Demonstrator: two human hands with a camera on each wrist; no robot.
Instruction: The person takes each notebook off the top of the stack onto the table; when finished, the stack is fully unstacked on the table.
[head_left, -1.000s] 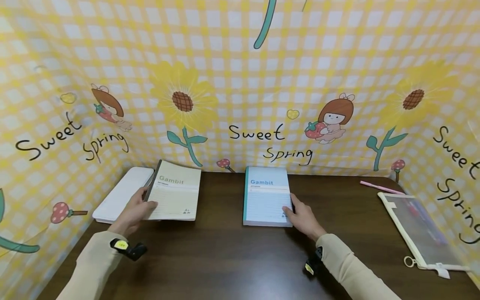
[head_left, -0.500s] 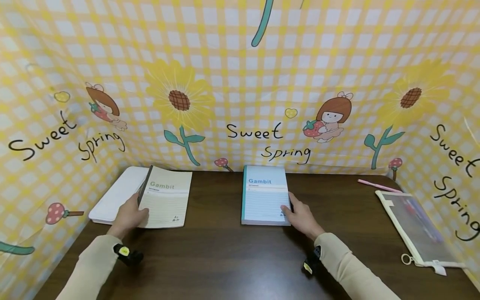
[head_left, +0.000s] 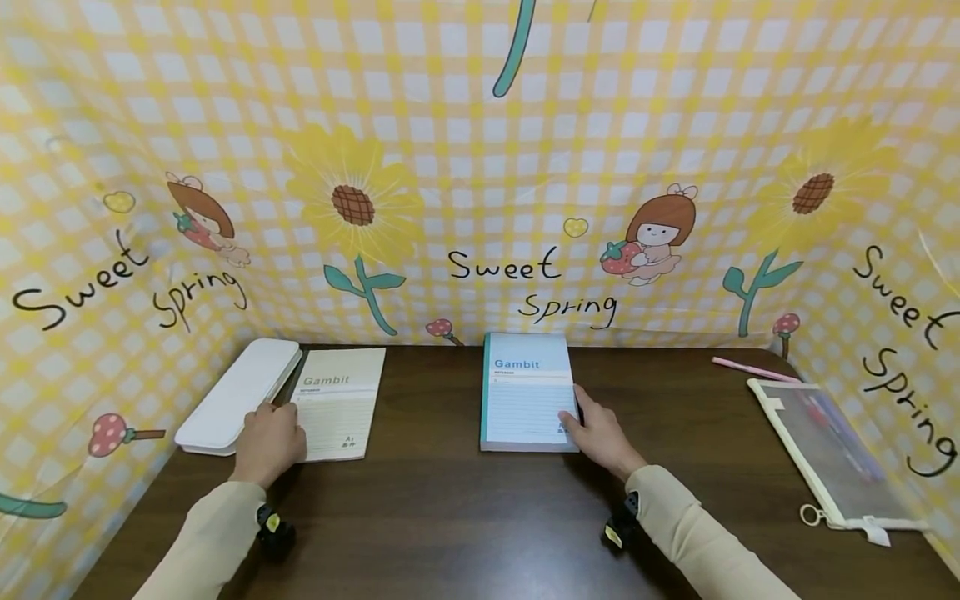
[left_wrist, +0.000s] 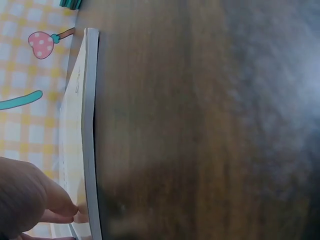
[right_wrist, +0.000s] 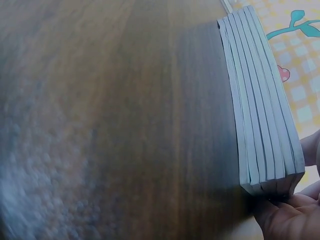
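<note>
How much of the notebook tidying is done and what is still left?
Looks done: the blue Gambit notebooks lie in one even stack, several thick in the right wrist view. In hand: the left hand rests on the cream Gambit notebook beside the white case; the right hand touches the stack's near corner. Probably left: that cream notebook lies apart, and the pink pen sits outside the clear pouch.

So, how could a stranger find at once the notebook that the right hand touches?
Start at the dark wooden table and look to the middle of its far edge, below the words "Sweet Spring". There lies the blue notebook, with the right hand at its near right corner. Unlike the cream notebook further left, it is thick and teal-spined.
</note>
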